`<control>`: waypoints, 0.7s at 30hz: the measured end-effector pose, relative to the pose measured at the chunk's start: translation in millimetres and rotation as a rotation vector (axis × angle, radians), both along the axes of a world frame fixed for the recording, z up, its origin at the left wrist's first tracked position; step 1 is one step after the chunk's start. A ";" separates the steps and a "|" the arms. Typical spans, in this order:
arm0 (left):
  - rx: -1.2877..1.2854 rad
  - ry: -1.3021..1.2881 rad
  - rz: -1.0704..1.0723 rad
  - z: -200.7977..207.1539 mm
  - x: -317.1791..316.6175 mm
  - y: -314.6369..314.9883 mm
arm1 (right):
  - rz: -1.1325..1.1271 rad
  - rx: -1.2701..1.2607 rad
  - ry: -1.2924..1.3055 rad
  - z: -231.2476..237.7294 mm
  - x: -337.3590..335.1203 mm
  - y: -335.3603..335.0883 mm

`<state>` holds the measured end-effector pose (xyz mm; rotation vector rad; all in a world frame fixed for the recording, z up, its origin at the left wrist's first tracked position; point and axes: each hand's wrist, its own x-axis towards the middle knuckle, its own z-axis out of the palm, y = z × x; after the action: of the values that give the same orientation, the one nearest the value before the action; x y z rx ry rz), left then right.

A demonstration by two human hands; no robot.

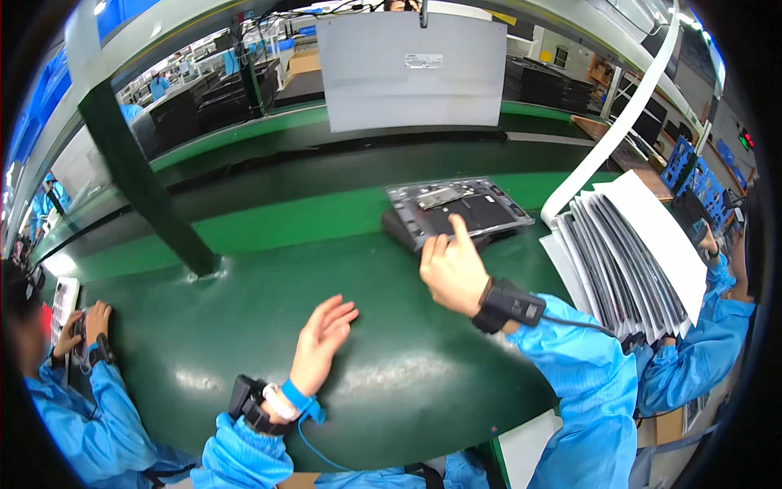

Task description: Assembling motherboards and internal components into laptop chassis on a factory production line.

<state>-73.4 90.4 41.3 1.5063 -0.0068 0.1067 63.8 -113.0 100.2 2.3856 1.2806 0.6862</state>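
My left hand (319,342) hovers over the green tabletop (244,326), fingers stretched out and nothing in it. My right hand (454,273) is at the front edge of a flat dark electronic panel (468,213) with a silvery part on top and a clear border. Its index finger points out over the panel while the other fingers curl; whether the fingertip touches is unclear. The panel lies on a dark block (399,230), partly hidden. Black straps with small boxes circle both wrists, and a blue band with a cord is on my left wrist.
Right of the panel leans a stack of thin sheets in white sleeves (623,261). A green post (147,179) rises at the left, and a grey board (414,73) hangs at the back. Co-workers' blue sleeves (90,416) show on both sides.
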 end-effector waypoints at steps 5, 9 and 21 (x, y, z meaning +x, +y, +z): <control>-0.673 0.251 -0.019 13.0 2.3 -0.3 | 0.153 0.012 -0.200 -14.4 -95.3 28.3; -0.628 0.228 -0.029 7.9 0.6 15.7 | 0.162 0.036 -0.186 -20.3 -159.2 44.4; -0.406 0.367 -0.062 21.6 -70.1 67.6 | 0.064 0.792 0.450 1.9 -123.9 -75.4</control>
<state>-143.5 158.1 62.8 1.1002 0.2490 -0.2093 -60.0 -188.4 102.1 3.2984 1.4432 0.8146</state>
